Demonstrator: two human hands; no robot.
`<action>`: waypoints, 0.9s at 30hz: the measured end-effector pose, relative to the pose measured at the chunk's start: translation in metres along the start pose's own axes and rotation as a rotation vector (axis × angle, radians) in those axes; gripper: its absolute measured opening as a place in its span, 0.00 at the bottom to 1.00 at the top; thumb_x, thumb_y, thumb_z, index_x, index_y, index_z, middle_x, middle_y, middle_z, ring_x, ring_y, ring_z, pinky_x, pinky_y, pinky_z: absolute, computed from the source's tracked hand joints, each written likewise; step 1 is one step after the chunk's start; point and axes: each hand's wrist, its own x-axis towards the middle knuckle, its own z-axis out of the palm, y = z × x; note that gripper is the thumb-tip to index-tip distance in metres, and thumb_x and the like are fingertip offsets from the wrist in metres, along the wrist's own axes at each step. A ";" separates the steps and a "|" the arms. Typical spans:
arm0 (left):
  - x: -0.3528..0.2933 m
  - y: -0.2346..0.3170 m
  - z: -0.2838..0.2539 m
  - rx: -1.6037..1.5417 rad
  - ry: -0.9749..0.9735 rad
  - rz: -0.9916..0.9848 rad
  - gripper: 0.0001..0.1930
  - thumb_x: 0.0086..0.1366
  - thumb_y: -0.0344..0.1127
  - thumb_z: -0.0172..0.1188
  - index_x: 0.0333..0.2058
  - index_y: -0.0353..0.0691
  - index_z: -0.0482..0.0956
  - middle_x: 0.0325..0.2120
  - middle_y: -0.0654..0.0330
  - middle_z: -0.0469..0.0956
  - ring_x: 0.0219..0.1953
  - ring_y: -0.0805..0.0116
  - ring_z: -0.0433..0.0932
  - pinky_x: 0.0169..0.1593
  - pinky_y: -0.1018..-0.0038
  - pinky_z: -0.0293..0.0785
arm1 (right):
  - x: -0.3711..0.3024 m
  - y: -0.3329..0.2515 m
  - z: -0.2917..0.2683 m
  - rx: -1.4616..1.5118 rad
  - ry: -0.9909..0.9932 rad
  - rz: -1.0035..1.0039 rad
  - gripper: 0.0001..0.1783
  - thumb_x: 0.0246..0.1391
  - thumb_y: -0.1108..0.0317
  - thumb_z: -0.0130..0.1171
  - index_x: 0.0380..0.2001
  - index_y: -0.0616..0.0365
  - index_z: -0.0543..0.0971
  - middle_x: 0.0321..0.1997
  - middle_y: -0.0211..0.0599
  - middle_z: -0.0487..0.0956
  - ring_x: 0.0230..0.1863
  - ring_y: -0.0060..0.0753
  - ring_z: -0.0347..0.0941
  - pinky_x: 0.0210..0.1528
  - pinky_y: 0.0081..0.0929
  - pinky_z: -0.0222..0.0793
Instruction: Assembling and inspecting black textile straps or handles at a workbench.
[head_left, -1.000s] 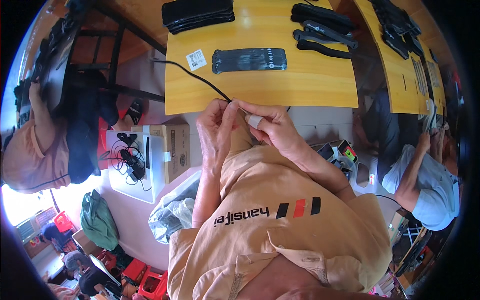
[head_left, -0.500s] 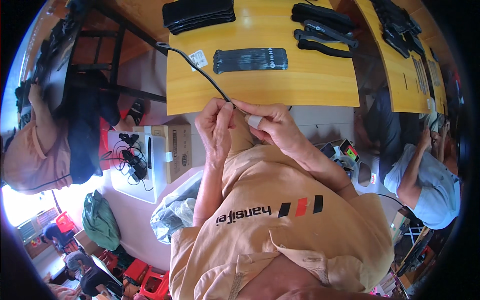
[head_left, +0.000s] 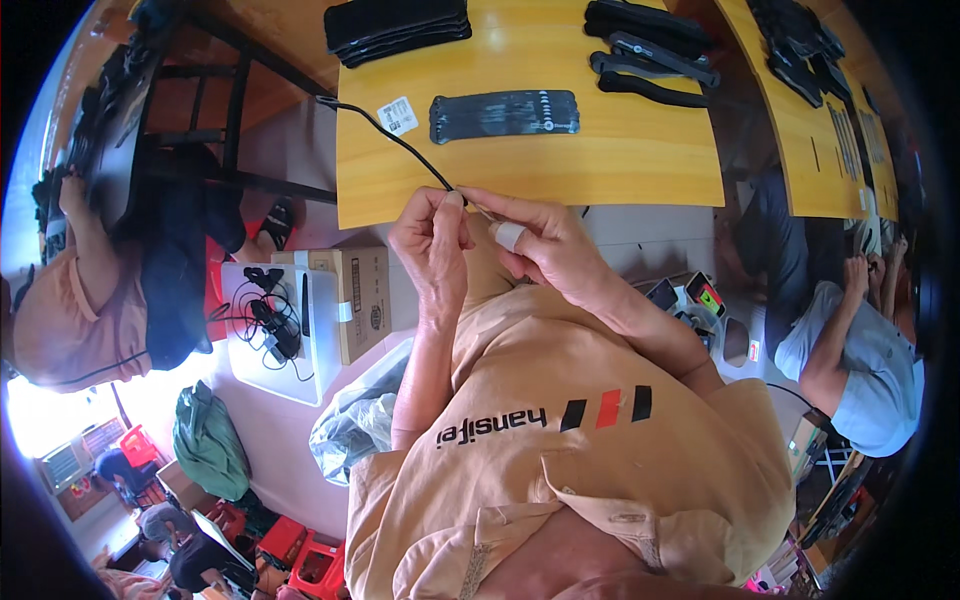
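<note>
My left hand [head_left: 432,232] pinches the near end of a long, thin black strip [head_left: 390,137], seen edge-on, which reaches up and left over the table's front edge. Close against it, my right hand [head_left: 535,232] is closed, with a pale wrap round one finger. A thin, light sliver of something shows between its fingertips; its kind is too small to make out. Beyond the hands, a flat dark band [head_left: 480,118] with white markings lies on the yellow table [head_left: 620,170]. Beside it is a white printed label sheet [head_left: 397,115].
A stack of black bands [head_left: 398,30] sits at the table's back left, more dark bands [head_left: 655,70] at its right. Left of me stand a translucent bin [head_left: 275,370] with black cables and a cardboard box [head_left: 365,300]. People work at tables on both sides.
The view has shifted slightly. The strip's free part looks a little lower and more turned edge-on. Both hands keep their hold close together.
</note>
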 end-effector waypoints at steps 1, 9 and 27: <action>0.000 0.000 0.000 0.028 -0.006 0.017 0.11 0.59 0.30 0.50 0.18 0.37 0.67 0.10 0.68 0.63 0.13 0.82 0.59 0.18 0.85 0.53 | 0.000 0.001 0.000 0.001 0.001 0.000 0.33 0.41 0.84 0.34 0.54 0.54 0.67 0.18 0.24 0.66 0.15 0.10 0.55 0.16 0.07 0.49; 0.000 -0.001 0.003 0.089 -0.009 0.043 0.10 0.59 0.30 0.49 0.19 0.35 0.68 0.11 0.68 0.63 0.13 0.82 0.60 0.19 0.85 0.56 | -0.002 -0.002 0.001 -0.031 0.026 -0.014 0.33 0.42 0.85 0.34 0.55 0.53 0.65 0.19 0.24 0.67 0.16 0.10 0.57 0.16 0.08 0.49; 0.003 0.007 -0.003 0.572 -0.101 0.387 0.09 0.58 0.27 0.50 0.19 0.34 0.68 0.11 0.67 0.66 0.15 0.83 0.62 0.19 0.85 0.56 | -0.005 -0.003 0.003 0.105 0.066 0.010 0.24 0.53 0.76 0.37 0.54 0.53 0.65 0.14 0.22 0.63 0.12 0.10 0.52 0.13 0.09 0.48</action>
